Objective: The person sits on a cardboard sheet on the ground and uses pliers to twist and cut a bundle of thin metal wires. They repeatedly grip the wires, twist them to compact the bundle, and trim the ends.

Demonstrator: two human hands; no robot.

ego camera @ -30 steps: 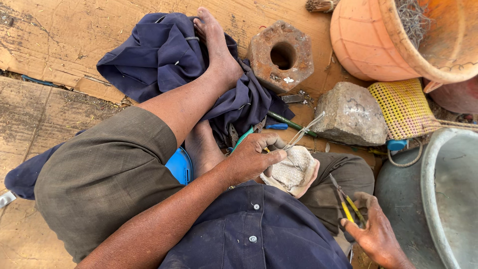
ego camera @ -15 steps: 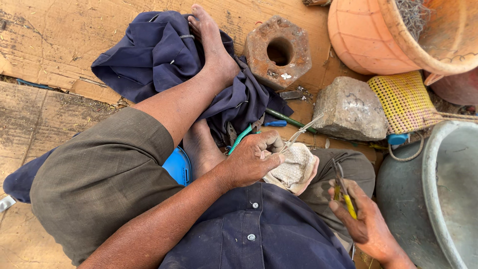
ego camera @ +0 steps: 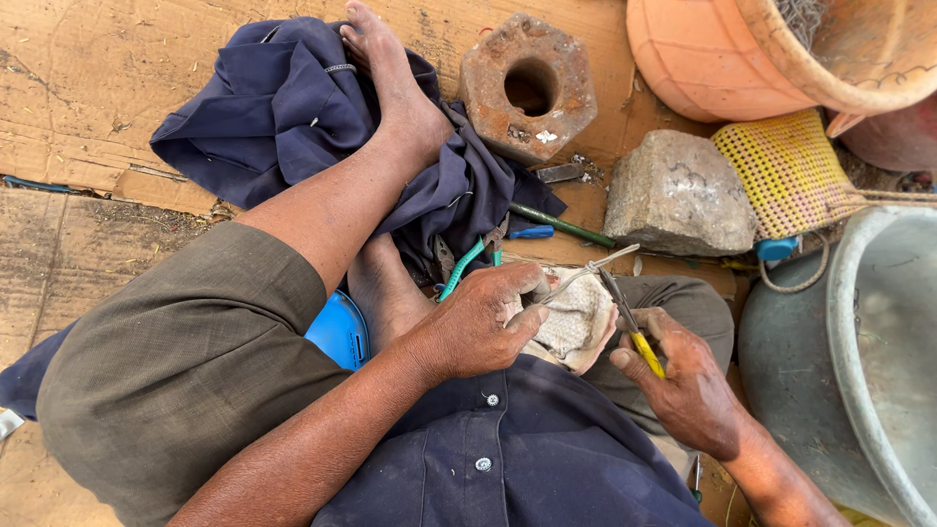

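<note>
The stone block [ego camera: 676, 193] lay right of the hexagonal nut [ego camera: 527, 83], behind the pliers [ego camera: 630, 325]; the basin [ego camera: 878, 351] sat farther right.

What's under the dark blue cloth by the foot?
The dark blue cloth lies on cardboard; a green-handled tool pokes from under its lower edge. Anything else underneath is covered.

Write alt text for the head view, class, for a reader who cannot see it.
A seated person's left hand pinches a wire over a pale cloth on the lap, while the right hand holds yellow-handled pliers at the wire. Around lie a blue garment, a rusty hexagonal block, a stone and an orange pot.
</note>
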